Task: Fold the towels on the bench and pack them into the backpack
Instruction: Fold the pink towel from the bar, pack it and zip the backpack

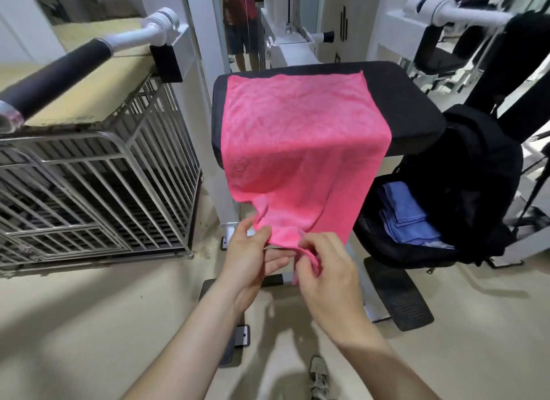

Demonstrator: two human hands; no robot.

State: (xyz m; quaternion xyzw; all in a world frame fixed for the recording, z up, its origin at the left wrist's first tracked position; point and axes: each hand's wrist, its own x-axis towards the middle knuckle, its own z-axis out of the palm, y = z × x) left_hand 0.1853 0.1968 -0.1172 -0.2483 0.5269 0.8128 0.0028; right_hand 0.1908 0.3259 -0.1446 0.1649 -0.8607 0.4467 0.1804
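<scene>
Towel [300, 149] half on worktop [410, 108], both hands at its lower edge

Pink towel lies spread over the left and middle of the black padded worktop, centre of the frame. Its near half hangs off the front edge. Left hand [253, 259], lower centre, pinches the hanging hem between thumb and fingers. Right hand [330, 277], just beside it, has its fingers curled round the bunched corner of the same hem. Backpack [482, 173], black, stands open at the right of the frame, just beside the worktop's right end. Folded blue towels [407, 218] lie stacked inside its open mouth. Metal-barred cage [98, 197] stands at the left of the frame, apart from the worktop. One shoe [320, 379] shows at the bottom edge.
</scene>
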